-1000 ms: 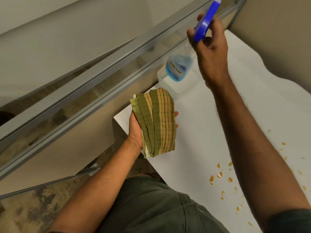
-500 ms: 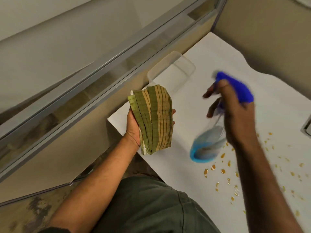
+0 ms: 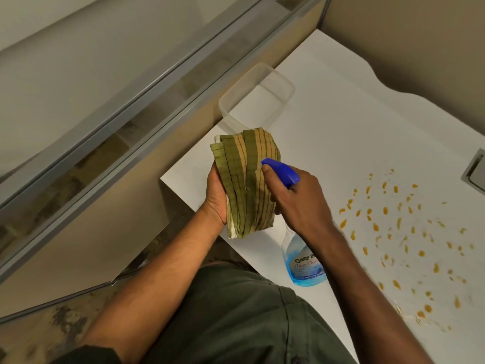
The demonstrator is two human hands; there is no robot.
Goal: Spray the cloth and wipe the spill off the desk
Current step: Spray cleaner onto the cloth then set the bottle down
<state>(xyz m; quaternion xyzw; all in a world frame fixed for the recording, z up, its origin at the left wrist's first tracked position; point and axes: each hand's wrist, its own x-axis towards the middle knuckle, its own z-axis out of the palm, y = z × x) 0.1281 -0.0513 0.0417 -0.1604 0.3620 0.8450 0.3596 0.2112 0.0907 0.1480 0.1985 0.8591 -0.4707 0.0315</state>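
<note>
1. I am holding one folded cloth with green and tan stripes (image 3: 246, 182) in my left hand (image 3: 216, 198), at the centre of the frame; my palm is cupping its left edge, and my fingers are hidden behind the fabric.
2. My right hand (image 3: 299, 203) is gripping one clear plastic spray bottle with a blue trigger head (image 3: 304, 261), fingers curled round its neck, forefinger lying along the top of the head.
3. The blue nozzle (image 3: 280, 169) is pointing at the cloth, just beside or touching its right face; I cannot tell which.
4. The bottle is hanging tilted below my wrist, lower centre of the frame, and is holding pale blue liquid in its lower part.
5. One white desk (image 3: 354, 122) is filling the right half of the frame.
6. One spill of many small orange drops (image 3: 393, 232) is lying scattered on the desk at the right, well apart from the cloth.
7. One clear rectangular plastic container (image 3: 262, 101) is sitting on the desk above the cloth, near the upper centre; nothing shows inside it.
8. One grey metal fitting (image 3: 476, 170) is showing at the right edge, partly cut off.
</note>
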